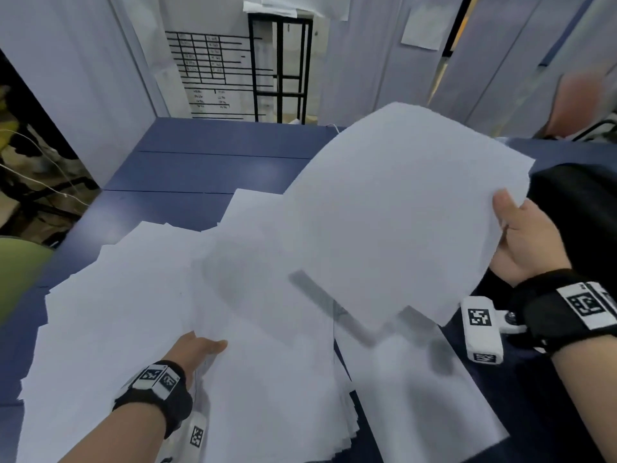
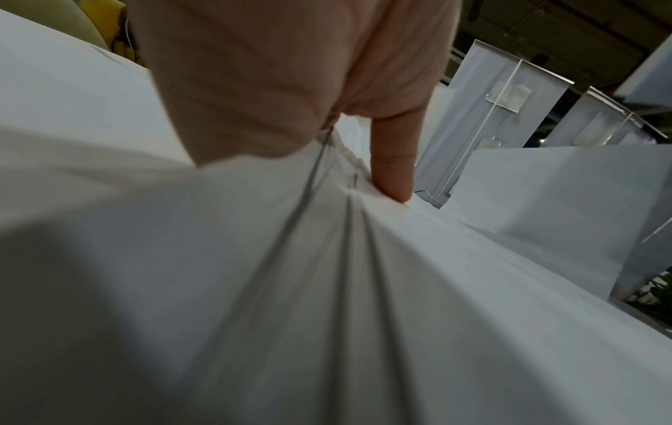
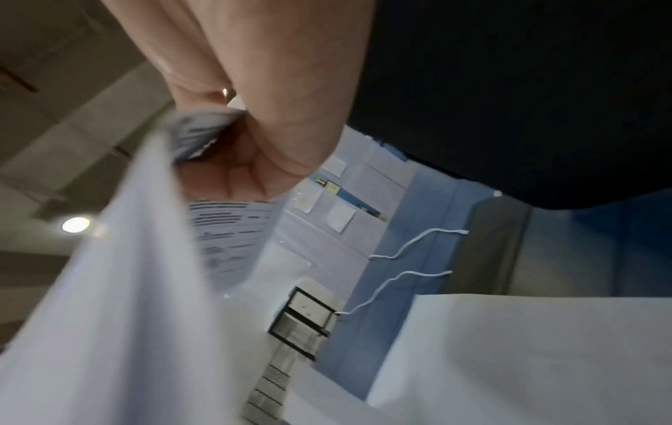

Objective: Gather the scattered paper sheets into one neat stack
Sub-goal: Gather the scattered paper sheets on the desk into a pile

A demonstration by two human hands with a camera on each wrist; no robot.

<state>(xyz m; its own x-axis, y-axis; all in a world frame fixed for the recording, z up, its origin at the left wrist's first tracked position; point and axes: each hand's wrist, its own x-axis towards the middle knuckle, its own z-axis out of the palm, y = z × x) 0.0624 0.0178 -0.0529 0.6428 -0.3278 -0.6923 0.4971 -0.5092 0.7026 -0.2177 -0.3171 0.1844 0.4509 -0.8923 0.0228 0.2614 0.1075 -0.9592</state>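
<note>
Several white paper sheets (image 1: 133, 295) lie fanned and overlapping across the near half of the blue table (image 1: 217, 162). My left hand (image 1: 210, 349) sits at the near edge of this pile, thumb on top and fingers hidden beneath. In the left wrist view the thumb (image 2: 392, 172) pinches layered sheet edges (image 2: 345, 258). My right hand (image 1: 507, 212) holds a lifted white sheet (image 1: 400, 212) by its right edge, above the pile's right side. The right wrist view shows this hand (image 3: 218, 120) gripping curved paper (image 3: 127, 258) with print on its underside.
Another sheet (image 1: 417, 396) lies flat under the lifted one, near the table's front right. A black object (image 1: 584, 212) sits behind my right hand. White partition panels (image 1: 83, 78) wall the table; a black metal rack (image 1: 280, 68) stands behind. A green seat (image 1: 20, 269) is at far left.
</note>
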